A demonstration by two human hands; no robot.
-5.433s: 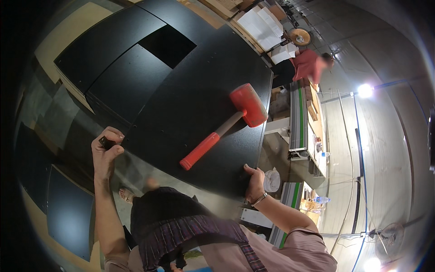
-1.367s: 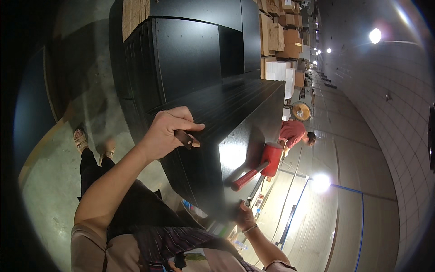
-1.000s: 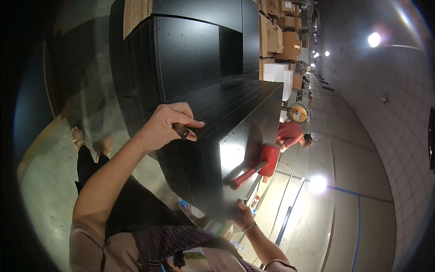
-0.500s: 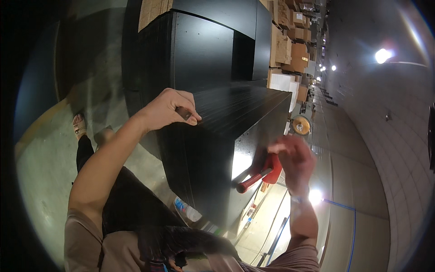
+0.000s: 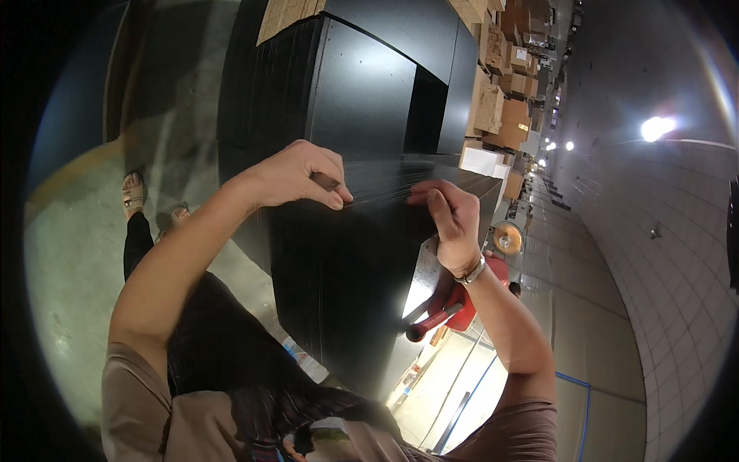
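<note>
Head view: toward 9 o'clock a sandalled foot (image 5: 133,192) rests on the pale greenish floor (image 5: 85,300). Nearer the middle, at 10 o'clock, the left hand (image 5: 304,179) hangs over the near edge of the black stack, its fingers curled in and the thumb tip close to the forefinger tip, gripping a small brown piece (image 5: 326,182). That piece looks flat, dark and smooth where it shows between thumb and fingers; the rest is hidden by the hand. Around the centre, and below both hands, is the stack of black panels (image 5: 339,258), dull and even on its near face, with fine parallel lines along the top. At 4 o'clock a red mallet (image 5: 435,321) lies against the stack's bright right face, its grip end toward the person and its head partly covered by the right forearm. At 3 o'clock the right hand (image 5: 456,219) is held over the top, fingers bent and blurred at the tips; whether they pinch or touch anything I cannot tell. A metal wristband (image 5: 471,269) circles that wrist. Toward 2 o'clock, brown cartons (image 5: 509,125) carry small pale labels, too small to read.
</note>
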